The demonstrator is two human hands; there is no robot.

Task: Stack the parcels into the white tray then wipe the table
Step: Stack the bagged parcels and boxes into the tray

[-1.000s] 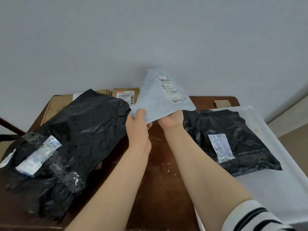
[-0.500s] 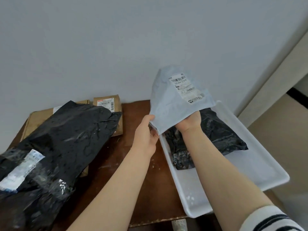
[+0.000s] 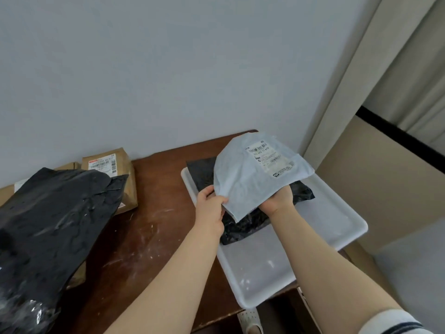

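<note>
Stacking step: grey parcel (image 3: 255, 174) pinched by my left hand (image 3: 212, 208) and right hand (image 3: 277, 201) over black parcel (image 3: 243, 225) in white tray (image 3: 337, 227) beneath; next, lower flat, release.

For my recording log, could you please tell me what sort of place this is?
Likely a room in a home or small office: a scuffed wooden table against a bare wall, holding a labelled brown parcel.
</note>
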